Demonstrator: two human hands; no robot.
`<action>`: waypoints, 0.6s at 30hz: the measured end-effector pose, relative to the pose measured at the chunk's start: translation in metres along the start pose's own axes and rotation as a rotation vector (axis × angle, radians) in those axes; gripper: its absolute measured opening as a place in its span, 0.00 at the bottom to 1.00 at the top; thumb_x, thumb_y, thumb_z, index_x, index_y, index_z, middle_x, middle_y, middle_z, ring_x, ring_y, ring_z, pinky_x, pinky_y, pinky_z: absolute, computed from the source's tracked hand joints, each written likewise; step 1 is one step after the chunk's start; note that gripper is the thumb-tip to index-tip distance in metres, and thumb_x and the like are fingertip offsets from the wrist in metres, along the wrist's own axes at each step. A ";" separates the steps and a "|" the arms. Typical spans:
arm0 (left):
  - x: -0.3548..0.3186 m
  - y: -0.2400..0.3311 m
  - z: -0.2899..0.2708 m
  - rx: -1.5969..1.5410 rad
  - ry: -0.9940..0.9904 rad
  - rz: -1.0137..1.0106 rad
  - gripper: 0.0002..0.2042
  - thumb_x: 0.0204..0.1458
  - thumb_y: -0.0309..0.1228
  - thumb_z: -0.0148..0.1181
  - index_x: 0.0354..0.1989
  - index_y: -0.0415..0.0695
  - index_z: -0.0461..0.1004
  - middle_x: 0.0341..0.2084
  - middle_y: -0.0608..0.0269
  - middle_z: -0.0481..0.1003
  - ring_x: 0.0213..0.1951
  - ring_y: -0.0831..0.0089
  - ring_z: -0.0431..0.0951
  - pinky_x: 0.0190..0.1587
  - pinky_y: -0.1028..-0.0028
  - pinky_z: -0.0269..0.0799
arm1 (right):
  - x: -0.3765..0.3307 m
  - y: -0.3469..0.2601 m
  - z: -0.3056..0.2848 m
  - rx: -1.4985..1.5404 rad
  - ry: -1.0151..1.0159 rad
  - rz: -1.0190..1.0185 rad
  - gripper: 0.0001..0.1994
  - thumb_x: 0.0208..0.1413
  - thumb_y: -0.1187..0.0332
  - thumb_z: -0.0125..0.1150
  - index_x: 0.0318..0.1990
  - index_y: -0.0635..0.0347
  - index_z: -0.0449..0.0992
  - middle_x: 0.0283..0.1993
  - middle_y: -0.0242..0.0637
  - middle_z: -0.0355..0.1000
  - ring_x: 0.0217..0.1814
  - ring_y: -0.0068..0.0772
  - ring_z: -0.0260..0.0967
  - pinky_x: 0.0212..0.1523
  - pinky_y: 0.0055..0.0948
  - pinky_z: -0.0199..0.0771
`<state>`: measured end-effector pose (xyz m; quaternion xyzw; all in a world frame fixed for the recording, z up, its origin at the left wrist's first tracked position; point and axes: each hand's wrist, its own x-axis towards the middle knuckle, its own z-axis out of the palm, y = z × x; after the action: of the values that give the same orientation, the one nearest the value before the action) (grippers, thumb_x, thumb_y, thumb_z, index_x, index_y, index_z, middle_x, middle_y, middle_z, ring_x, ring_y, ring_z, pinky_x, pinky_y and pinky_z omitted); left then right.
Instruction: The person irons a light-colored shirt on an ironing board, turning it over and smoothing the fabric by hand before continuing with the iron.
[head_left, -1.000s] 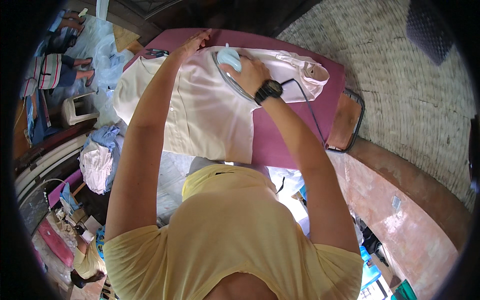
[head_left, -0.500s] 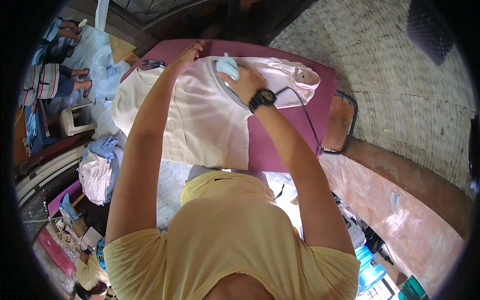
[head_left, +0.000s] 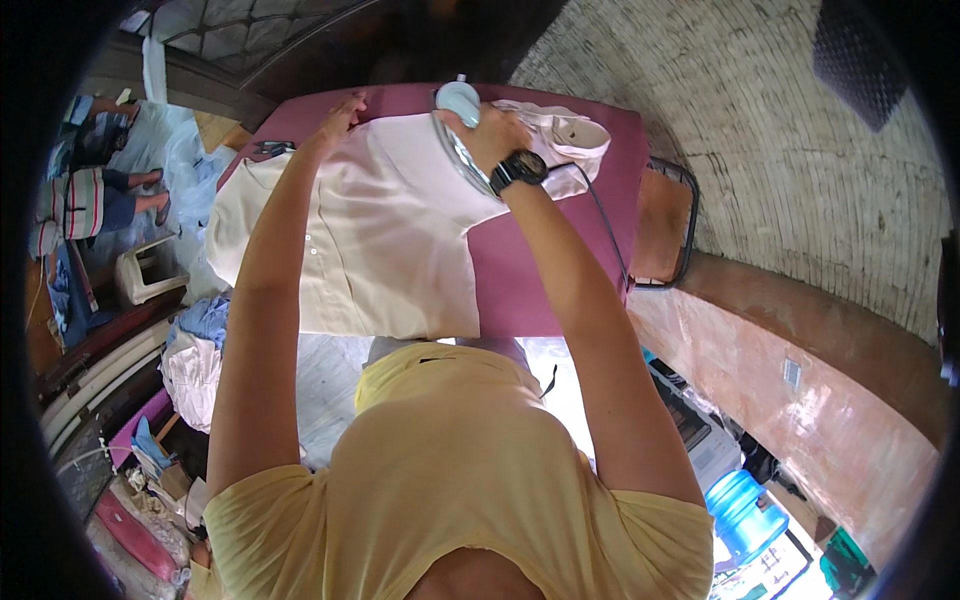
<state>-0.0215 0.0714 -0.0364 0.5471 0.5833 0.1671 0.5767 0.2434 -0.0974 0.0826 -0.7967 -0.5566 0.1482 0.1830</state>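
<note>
Two hands work at the far end of a maroon-covered tabletop [head_left: 530, 290], and a pale cream shirt [head_left: 380, 240] lies spread across its left and middle part, with its near hem reaching the near edge. Well to the left, beyond the tabletop, heaped clothes [head_left: 190, 350] and a small pale stool [head_left: 145, 275] sit on the floor.

The left hand [head_left: 338, 118] lies flat and open on the far left part of the shirt, fingers stretched out, pressing the cloth down and gripping nothing. Judging by its folds, the shirt is light, soft and limp: it would slide and bunch on the smooth cover, so a flat palm holds it better than a pinch. To lift it, the shoulder seam or collar [head_left: 570, 135] looks the firmest place to take hold.

Just to the right, the right hand [head_left: 495, 135], with a black watch [head_left: 518, 170] on its wrist, is clenched around the handle of a light blue iron [head_left: 458, 125]. The iron rests on the far middle of the shirt, its metal sole showing at an angle. It is probably heavy, rigid and hot underneath, so the handle is the only safe grip. Its dark cord [head_left: 605, 225] trails right and nearer across the bare cover and could snag the cloth.

Farther right, a wire-framed stand [head_left: 665, 225] hangs off the tabletop's right end, beside a curved brick wall [head_left: 800, 180].
</note>
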 end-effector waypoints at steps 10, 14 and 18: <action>-0.004 -0.004 -0.002 0.113 0.000 0.337 0.23 0.58 0.61 0.52 0.37 0.53 0.77 0.29 0.73 0.64 0.32 0.79 0.61 0.34 0.76 0.59 | -0.067 0.079 -0.065 -0.086 -0.073 0.297 0.34 0.49 0.31 0.60 0.49 0.51 0.82 0.40 0.54 0.80 0.46 0.53 0.78 0.48 0.49 0.78; -0.012 0.011 0.001 0.024 0.002 0.046 0.24 0.57 0.61 0.53 0.37 0.52 0.77 0.29 0.73 0.63 0.33 0.78 0.62 0.36 0.74 0.61 | -0.047 0.080 -0.051 -0.037 0.092 0.172 0.33 0.50 0.33 0.61 0.45 0.56 0.83 0.33 0.53 0.79 0.42 0.55 0.79 0.43 0.50 0.79; -0.027 0.025 0.003 0.049 0.029 0.023 0.23 0.55 0.59 0.59 0.36 0.50 0.77 0.30 0.73 0.64 0.32 0.79 0.64 0.36 0.76 0.62 | -0.084 0.100 -0.050 0.102 0.073 0.292 0.34 0.50 0.33 0.61 0.45 0.59 0.82 0.33 0.55 0.79 0.43 0.59 0.78 0.46 0.51 0.77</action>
<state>-0.0149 0.0566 -0.0030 0.5651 0.5894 0.1673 0.5526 0.3204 -0.2139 0.0841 -0.8637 -0.4195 0.1723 0.2199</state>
